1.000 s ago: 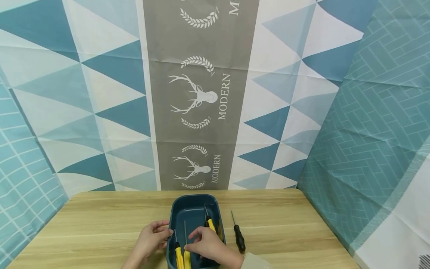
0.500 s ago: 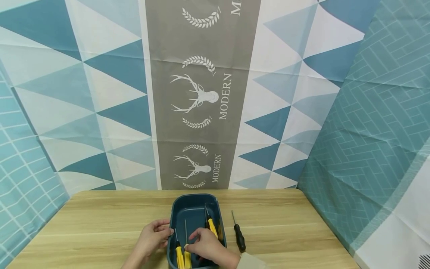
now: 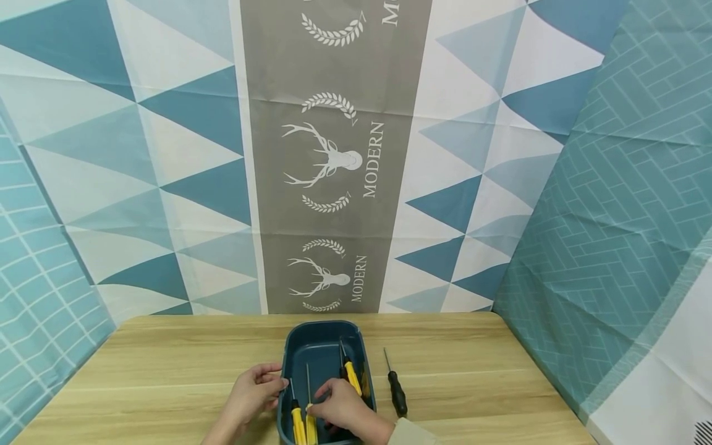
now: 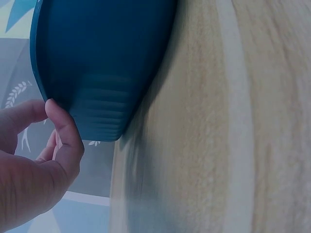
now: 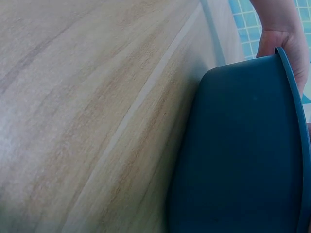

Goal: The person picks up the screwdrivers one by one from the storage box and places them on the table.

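While pinching the left edge of the tub (image 3: 325,357) with the left hand (image 3: 253,390), gripping with the nearer right hand (image 3: 345,406) a yellow screwdriver (image 3: 311,429) toward the tub's near-left corner, just right of another screwdriver (image 3: 298,424), lying lengthwise, shaft toward the far edge.

head view bright, evenly lit, left fingers (image 3: 272,385) readable; wrist views dimmer, blue cast. left wrist: soft shadow on tabletop (image 4: 194,145) just right of those fingers in frame, grain smeared. right wrist: pale glare far left, well apart from them; bin (image 5: 233,145) wall near-black, low detail
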Tool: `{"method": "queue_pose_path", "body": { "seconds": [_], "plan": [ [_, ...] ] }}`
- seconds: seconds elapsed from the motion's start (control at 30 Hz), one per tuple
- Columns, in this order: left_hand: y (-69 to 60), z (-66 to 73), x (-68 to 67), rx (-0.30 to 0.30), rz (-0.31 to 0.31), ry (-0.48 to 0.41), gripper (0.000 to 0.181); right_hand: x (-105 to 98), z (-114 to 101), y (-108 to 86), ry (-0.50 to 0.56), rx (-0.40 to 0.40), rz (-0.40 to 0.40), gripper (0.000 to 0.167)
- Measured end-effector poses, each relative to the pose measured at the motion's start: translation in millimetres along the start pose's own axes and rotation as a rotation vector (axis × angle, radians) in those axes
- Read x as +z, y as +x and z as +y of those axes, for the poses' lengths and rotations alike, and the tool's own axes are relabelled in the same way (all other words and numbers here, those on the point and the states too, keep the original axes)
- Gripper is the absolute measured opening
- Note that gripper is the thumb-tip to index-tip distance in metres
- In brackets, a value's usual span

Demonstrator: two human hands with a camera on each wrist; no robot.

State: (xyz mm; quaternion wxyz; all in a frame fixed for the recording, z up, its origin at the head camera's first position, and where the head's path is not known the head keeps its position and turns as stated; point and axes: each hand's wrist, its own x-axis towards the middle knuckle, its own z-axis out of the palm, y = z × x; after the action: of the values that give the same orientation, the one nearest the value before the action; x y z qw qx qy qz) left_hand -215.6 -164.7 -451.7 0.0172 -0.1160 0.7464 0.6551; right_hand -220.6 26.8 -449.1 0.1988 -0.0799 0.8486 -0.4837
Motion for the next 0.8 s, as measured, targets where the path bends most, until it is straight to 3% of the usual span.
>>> {"method": "queue_pose_path", "body": {
  "seconds": [0.57, 0.8],
  "plan": [
    [0.1, -0.8, -0.3, -0.002, -0.004, -0.004, 0.044, 1.4, 5.3, 7.1, -0.016, 0.052, -0.042, 0.018],
    [1.1, -1.3, -0.2, 0.000, -0.005, -0.004, 0.044, 3.1, 6.7, 8.1, -0.030, 0.035, -0.040, 0.017]
  ]
}}
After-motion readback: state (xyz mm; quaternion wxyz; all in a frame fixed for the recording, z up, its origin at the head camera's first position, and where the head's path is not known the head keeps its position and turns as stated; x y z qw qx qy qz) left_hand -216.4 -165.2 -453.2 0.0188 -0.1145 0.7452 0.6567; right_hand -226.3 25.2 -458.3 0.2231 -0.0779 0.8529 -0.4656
